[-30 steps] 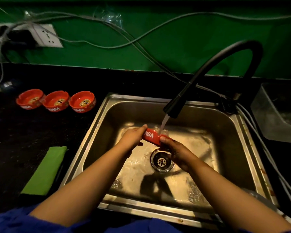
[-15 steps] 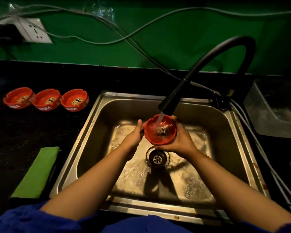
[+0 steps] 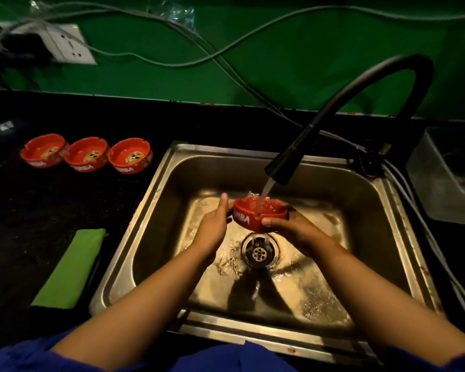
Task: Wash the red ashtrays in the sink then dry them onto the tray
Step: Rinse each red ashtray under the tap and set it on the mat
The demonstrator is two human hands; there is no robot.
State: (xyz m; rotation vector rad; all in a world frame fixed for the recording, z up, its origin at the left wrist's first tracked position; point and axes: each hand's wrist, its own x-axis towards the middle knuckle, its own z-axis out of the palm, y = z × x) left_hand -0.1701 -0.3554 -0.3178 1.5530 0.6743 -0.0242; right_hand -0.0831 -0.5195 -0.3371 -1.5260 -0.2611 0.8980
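Observation:
A red ashtray (image 3: 255,214) with white lettering is held over the steel sink (image 3: 156,224), mouth up, under the stream from the black tap (image 3: 285,167). Water fills its bowl. My left hand (image 3: 212,226) holds its left side, thumb up by the rim. My right hand (image 3: 293,229) cups it from below and the right, thumb on the near rim. Three more red ashtrays (image 3: 45,150) (image 3: 87,154) (image 3: 130,155) stand in a row on the black counter, left of the sink.
A folded green cloth (image 3: 70,269) lies on the counter near the sink's left edge. A clear plastic tray (image 3: 446,173) sits at the far right. Cables (image 3: 253,47) run along the green wall from a socket (image 3: 70,47). The drain (image 3: 258,251) is below the ashtray.
The ashtray went from lying on its side, to facing me under the stream, to level with its mouth up. Both hands turned with it.

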